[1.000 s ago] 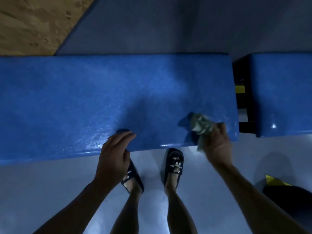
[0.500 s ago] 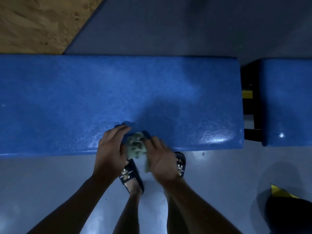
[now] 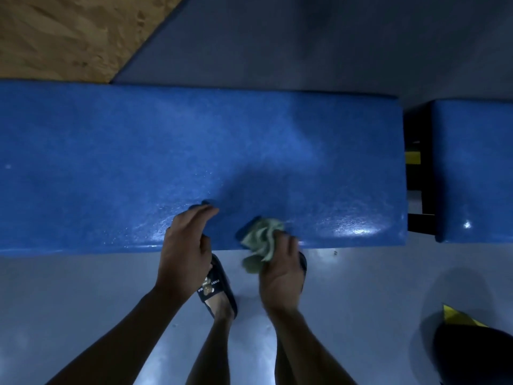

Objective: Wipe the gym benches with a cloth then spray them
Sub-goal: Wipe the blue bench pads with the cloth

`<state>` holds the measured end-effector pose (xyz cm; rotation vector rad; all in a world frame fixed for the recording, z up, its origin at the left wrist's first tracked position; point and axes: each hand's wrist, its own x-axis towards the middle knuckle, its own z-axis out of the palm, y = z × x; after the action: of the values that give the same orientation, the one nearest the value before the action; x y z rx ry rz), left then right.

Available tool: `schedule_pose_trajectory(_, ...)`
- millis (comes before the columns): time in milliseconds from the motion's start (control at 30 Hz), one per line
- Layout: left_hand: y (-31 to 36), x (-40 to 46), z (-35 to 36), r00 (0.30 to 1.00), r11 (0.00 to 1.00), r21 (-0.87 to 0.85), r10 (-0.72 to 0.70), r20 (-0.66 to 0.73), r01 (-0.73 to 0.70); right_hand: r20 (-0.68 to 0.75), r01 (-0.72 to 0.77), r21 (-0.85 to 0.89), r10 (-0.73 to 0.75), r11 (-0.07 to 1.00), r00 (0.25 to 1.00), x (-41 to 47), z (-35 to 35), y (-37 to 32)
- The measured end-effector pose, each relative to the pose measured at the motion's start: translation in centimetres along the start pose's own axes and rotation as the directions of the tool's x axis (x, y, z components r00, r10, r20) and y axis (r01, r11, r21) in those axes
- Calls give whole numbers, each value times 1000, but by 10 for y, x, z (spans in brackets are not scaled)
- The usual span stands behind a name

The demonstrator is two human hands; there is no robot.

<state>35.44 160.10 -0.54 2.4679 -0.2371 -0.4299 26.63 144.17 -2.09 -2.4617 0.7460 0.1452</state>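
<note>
A long blue padded gym bench [image 3: 138, 162] runs across the view, its near edge shiny and wet-looking. My right hand [image 3: 280, 270] grips a crumpled pale green cloth [image 3: 262, 240] against the bench's near edge, right of centre. My left hand [image 3: 186, 245] rests on the same edge just to the left, fingers bent over the pad and holding nothing. A second blue bench pad [image 3: 472, 173] lies at the right, across a narrow gap. No spray bottle is in view.
A black frame with a yellow mark [image 3: 412, 158] shows in the gap between the pads. My feet in dark slides [image 3: 216, 287] stand on the grey floor below the bench. A dark object with a yellow corner [image 3: 460, 320] sits bottom right. A wooden board [image 3: 63, 37] lies top left.
My right hand swept the cloth leftward along the near edge from the bench's right end to beside my left hand, then shifted slightly back right. My left hand stayed resting on the edge.
</note>
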Motion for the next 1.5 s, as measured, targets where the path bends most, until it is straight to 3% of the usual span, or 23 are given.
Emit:
schedule_pose_trajectory(67,1,0,-1,1000,1000,-2,11,-3,-11,125,114,-2,-113,993,986,-5,-1,-9)
schedule_pose_trajectory(167,-4,2,-4,999,998,-21,53,-9,-53,179,205,7,-203,979,963,15,-26,20)
schedule_pose_trajectory(233,-6,3,-4,997,996,-40,76,-19,-77,91,120,29,-122,992,988,39,-54,47)
schedule_pose_trajectory(333,-5,3,-6,993,991,-66,114,-30,-116,-215,-143,-15,136,990,967,88,-94,92)
schedule_pose_trajectory(433,-8,3,-8,993,991,-58,115,-35,-117,-282,-301,-127,257,945,925,106,-95,98)
schedule_pose_trajectory(500,-13,3,-9,994,994,-37,106,-28,-107,-266,-214,-113,178,970,947,94,-65,64)
schedule_pose_trajectory(567,-17,4,-11,995,995,-19,94,-16,-94,-229,-25,-97,3,995,973,67,-22,14)
schedule_pose_trajectory(700,-20,7,-16,998,998,-7,64,8,-64,-6,274,-65,-275,959,961,24,30,-70)
schedule_pose_trajectory(833,-27,12,-26,993,993,-20,119,-6,-119,175,397,-101,-376,912,910,46,7,-47)
schedule_pose_trajectory(900,-28,13,-29,991,991,-27,134,-25,-135,146,307,-226,-279,925,949,73,-22,-7)
schedule_pose_trajectory(967,-28,15,-32,991,991,-34,130,-37,-131,-8,76,-271,-81,960,997,96,-59,30)
schedule_pose_trajectory(1033,-27,18,-34,990,990,-41,133,-41,-135,-136,-100,-261,66,960,989,106,-82,50)
schedule_pose_trajectory(1133,-28,19,-38,993,993,-27,109,-40,-111,-215,-164,-225,115,960,970,93,-58,31)
schedule_pose_trajectory(1300,-22,26,-35,998,998,10,62,-21,-62,-2,184,-192,-188,964,982,37,24,-56)
schedule_pose_trajectory(1367,-20,32,-33,998,998,21,60,-17,-60,139,392,-180,-371,902,918,36,23,-66)
schedule_pose_trajectory(1433,-18,37,-31,997,997,9,78,-22,-78,190,570,-190,-540,799,820,58,5,-51)
schedule_pose_trajectory(1500,-13,41,-27,997,998,-5,70,-26,-70,232,616,-282,-571,735,787,94,-21,-17)
